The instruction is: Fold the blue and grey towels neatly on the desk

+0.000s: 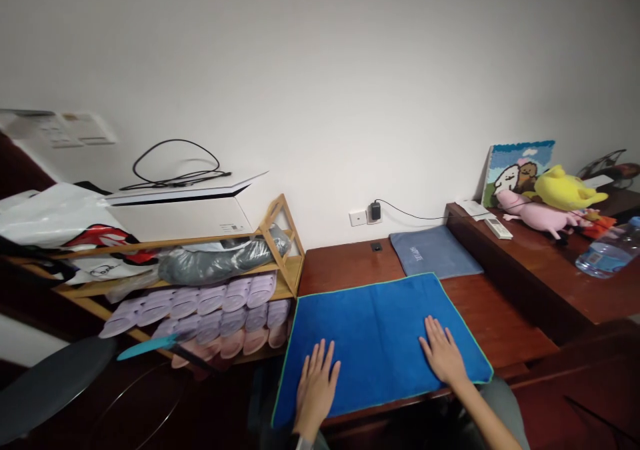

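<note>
A blue cloth [373,333] with a bright green edge lies spread on the brown wooden desk [345,263], its near edge reaching the desk's front. My left hand [318,383] rests palm down on the cloth's left part, fingers stretched and slightly apart. On the right part of the cloth lies my right hand [443,350], also flat with fingers spread. Neither hand holds anything. Behind the cloth, a folded grey-blue fabric piece [430,251] with pale lettering lies against the wall.
Left stands a wooden rack [295,273] with rows of lilac and pink slippers [237,293] and a white box [185,217] on top. A higher desk part at right bears plush toys [537,215], a white remote [499,229] and a water bottle [605,257].
</note>
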A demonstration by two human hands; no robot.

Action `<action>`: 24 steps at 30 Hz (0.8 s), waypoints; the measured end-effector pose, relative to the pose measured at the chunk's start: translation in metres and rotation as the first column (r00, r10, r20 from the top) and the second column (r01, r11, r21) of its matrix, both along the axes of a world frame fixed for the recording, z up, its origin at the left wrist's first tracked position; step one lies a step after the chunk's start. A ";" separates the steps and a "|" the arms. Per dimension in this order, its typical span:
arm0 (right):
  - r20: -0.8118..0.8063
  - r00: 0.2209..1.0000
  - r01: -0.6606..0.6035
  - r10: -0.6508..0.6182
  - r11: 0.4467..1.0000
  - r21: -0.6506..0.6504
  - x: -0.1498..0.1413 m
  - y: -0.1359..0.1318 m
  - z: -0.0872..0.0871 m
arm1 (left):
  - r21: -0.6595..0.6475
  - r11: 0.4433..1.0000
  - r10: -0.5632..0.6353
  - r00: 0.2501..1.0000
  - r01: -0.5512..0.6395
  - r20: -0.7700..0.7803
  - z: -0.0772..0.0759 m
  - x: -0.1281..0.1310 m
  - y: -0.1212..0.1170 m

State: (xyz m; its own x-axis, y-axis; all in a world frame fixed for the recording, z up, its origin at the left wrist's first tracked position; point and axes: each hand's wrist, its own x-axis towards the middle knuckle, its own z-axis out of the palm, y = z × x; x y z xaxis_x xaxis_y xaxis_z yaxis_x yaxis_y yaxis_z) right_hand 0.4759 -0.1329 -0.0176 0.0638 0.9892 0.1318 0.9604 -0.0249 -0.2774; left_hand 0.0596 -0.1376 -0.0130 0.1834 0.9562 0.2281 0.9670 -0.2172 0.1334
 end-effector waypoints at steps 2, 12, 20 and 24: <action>0.028 0.994 0.105 -0.105 0.994 0.018 0.026 0.006 0.000 | 0.045 0.994 0.094 0.995 -0.095 0.022 -0.001 -0.017 0.004; -0.006 0.995 -0.099 0.099 0.991 -0.086 -0.036 0.037 0.029 | -0.026 0.999 -0.044 0.999 0.044 0.009 0.027 0.039 0.045; -0.010 0.998 -0.055 0.054 0.996 -0.064 -0.014 0.001 0.013 | -0.001 1.000 -0.002 1.000 0.002 0.001 0.003 0.000 0.000; -0.031 0.991 -0.135 0.133 0.988 -0.069 -0.056 0.017 0.035 | 0.000 0.996 -0.085 0.995 0.085 0.041 0.023 0.037 0.017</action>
State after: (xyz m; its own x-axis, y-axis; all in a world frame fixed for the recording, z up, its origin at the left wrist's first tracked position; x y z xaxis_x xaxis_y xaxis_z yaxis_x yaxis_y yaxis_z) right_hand 0.4194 -0.1159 0.0179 -0.0678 0.9958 0.0613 0.9489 0.0834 -0.3044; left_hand 0.0968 -0.1207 0.0103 0.2548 0.9379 0.2356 0.9385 -0.2985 0.1733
